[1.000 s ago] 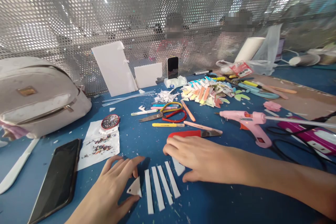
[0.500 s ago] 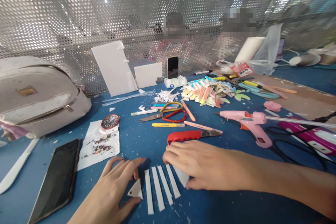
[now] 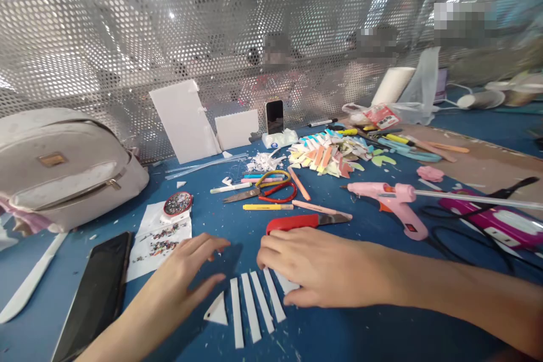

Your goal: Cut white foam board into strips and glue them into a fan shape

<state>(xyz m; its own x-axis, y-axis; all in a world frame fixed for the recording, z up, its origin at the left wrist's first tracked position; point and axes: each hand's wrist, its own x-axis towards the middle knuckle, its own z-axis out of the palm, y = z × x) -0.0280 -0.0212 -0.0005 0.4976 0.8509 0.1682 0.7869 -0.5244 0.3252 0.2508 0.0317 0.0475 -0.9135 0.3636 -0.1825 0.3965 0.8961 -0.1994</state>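
Head view, far left: pale backpack (image 3: pixel 97 153), front zip shut, contents hidden. White plastic knife (image 3: pixel 34 277) and dark phone (image 3: pixel 95 288) lie in front of it. Next, white paper (image 3: pixel 148 223) with loose multicoloured bits; red-rimmed round dish (image 3: pixel 192 202) at its far end, full of similar bits. Left hand (image 3: pixel 180 277): fingers spread, thumb apart, gripping nothing, near the paper's right edge. White triangular piece (image 3: pixel 218 312) with a small hole lies just below the thumb, flat on worktop (image 3: pixel 360 334). Four white strips (image 3: pixel 251 308) right of it, side by side, slim gaps between, fanned slightly. Another white piece (image 3: pixel 287 281) beyond the last strip, partly under the right hand (image 3: pixel 309 266); those fingers are bent, can't tell if gripping. Red-handled cutter (image 3: pixel 294 222) sits right behind that hand. Room to move: blue strip between left hand and scissors (image 3: pixel 241 196), wider stretch in front of right forearm. Farther right, pink glue gun (image 3: pixel 382 192); behind it, clear plastic bag (image 3: pixel 418 108), contents unclear. Brown board (image 3: pixel 487 150) at far right, its edge running diagonally.
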